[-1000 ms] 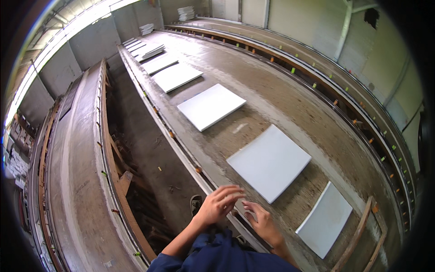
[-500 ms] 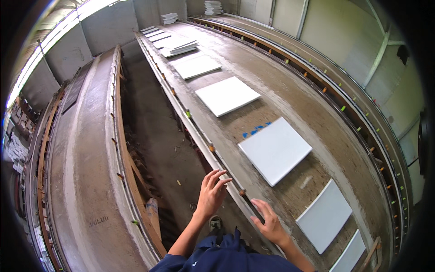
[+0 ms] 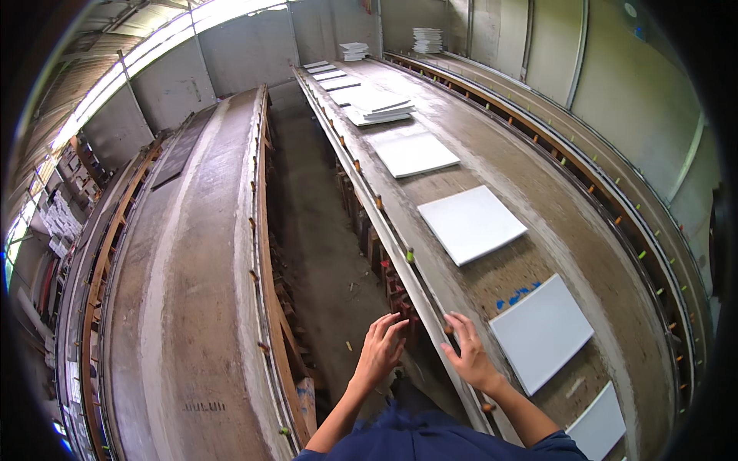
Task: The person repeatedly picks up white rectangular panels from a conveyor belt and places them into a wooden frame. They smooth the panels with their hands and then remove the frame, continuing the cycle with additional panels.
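Note:
My left hand (image 3: 381,349) hangs in the air over the gap beside the long table, its fingers curved and apart with nothing in them. At the table's near rail, my right hand (image 3: 470,359) is also open and holds nothing; whether it touches the rail I cannot tell. The closest flat thing to it is a white rectangular panel (image 3: 542,332) lying on the table. Farther along lie a second white panel (image 3: 473,224) and a third (image 3: 415,154). Another white panel (image 3: 601,426) sits at the lower right, partly cut off by the picture's rim.
A small stack of white panels (image 3: 378,109) lies farther up the long brown table (image 3: 523,161). Pegs such as a green one (image 3: 410,255) line its rail. Left of the narrow aisle (image 3: 315,207) runs another long table (image 3: 207,307). Blue marks (image 3: 513,298) show beside the nearest panel.
My view has shifted forward along the table, so the panels appear lower and farther right. Both hands stay raised and bare, now nearer each other in the picture.

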### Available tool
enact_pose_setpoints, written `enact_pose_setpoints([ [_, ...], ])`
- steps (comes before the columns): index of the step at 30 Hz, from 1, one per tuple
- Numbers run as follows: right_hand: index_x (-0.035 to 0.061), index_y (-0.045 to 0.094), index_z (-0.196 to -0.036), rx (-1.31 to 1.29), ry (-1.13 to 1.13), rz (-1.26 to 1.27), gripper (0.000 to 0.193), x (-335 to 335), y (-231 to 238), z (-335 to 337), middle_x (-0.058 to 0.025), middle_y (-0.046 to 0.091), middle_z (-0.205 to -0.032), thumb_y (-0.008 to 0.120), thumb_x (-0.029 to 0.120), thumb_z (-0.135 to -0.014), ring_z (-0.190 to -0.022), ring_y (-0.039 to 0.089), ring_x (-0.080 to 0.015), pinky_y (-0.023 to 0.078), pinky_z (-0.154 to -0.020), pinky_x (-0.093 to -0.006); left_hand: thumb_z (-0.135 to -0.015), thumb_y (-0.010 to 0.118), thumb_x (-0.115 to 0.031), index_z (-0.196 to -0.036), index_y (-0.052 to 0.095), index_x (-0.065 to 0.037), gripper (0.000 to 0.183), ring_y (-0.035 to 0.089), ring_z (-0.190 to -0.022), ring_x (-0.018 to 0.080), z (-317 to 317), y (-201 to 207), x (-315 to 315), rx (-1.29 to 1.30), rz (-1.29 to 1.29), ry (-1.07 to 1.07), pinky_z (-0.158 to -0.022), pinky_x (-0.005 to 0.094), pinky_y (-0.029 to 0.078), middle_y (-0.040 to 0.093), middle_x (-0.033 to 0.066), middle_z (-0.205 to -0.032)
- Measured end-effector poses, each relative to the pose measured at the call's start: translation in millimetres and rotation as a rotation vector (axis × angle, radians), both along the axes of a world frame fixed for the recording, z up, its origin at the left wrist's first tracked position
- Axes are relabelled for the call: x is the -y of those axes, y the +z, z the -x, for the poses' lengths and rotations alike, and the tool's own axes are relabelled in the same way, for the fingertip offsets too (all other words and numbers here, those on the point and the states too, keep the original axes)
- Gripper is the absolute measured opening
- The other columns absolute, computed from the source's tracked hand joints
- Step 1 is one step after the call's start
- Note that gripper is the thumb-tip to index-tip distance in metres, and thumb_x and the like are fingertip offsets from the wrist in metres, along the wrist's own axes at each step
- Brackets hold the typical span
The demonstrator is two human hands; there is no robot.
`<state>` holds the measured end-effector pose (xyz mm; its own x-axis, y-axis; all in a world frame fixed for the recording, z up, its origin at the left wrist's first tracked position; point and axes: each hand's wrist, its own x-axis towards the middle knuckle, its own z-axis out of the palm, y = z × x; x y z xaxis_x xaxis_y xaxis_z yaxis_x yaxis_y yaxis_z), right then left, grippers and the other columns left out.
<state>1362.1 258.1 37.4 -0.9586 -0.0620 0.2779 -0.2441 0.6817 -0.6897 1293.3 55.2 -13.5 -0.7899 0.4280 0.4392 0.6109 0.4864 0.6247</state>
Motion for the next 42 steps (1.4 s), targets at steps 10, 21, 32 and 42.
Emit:
enact_pose_setpoints([
  [10,0.0015,0.033,-0.136,0.019,0.107,0.033,0.055,1.7,-7.1,173.4,-0.0223,0.037,-0.133,0.056,0.010,-0.087,-0.125,0.038,-0.0394,0.034,-0.104,-0.0414,-0.080,0.064,-0.004,-0.118,0.057,-0.011,0.039,0.043,-0.121,0.0324,168.9,-16.0,24.7,0.073,0.045,-0.032,-0.103,0.0419,0.037,0.047,0.0122,-0.129],
  [21,0.0023,0.036,-0.135,0.050,0.094,0.125,0.055,27.4,-3.1,329.4,-0.0220,0.035,-0.135,0.058,0.010,-0.085,-0.126,0.038,-0.0383,0.033,-0.104,-0.0416,-0.080,0.063,-0.005,-0.116,0.058,-0.010,0.037,0.043,-0.121,0.0321,345.5,15.3,34.1,0.086,0.013,-0.031,-0.102,0.0413,0.038,0.047,0.0117,-0.129],
  [32,0.0046,0.042,-0.131,0.073,0.062,0.061,0.060,64.9,2.9,528.3,-0.0191,0.037,-0.134,0.067,0.018,-0.079,-0.125,0.039,-0.0365,0.034,-0.104,-0.0419,-0.082,0.063,-0.008,-0.112,0.061,-0.010,0.031,0.042,-0.122,0.0328,564.0,8.0,92.1,0.046,-0.041,0.021,-0.103,0.0426,0.037,0.048,0.0124,-0.128],
  [42,0.0046,0.041,-0.131,0.077,0.071,0.059,0.059,106.9,12.0,689.3,-0.0192,0.037,-0.134,0.067,0.018,-0.079,-0.126,0.038,-0.0363,0.032,-0.105,-0.0411,-0.083,0.063,-0.011,-0.113,0.061,-0.009,0.030,0.043,-0.122,0.0318,689.1,17.2,136.1,0.114,-0.062,0.068,-0.103,0.0418,0.037,0.049,0.0123,-0.128],
])
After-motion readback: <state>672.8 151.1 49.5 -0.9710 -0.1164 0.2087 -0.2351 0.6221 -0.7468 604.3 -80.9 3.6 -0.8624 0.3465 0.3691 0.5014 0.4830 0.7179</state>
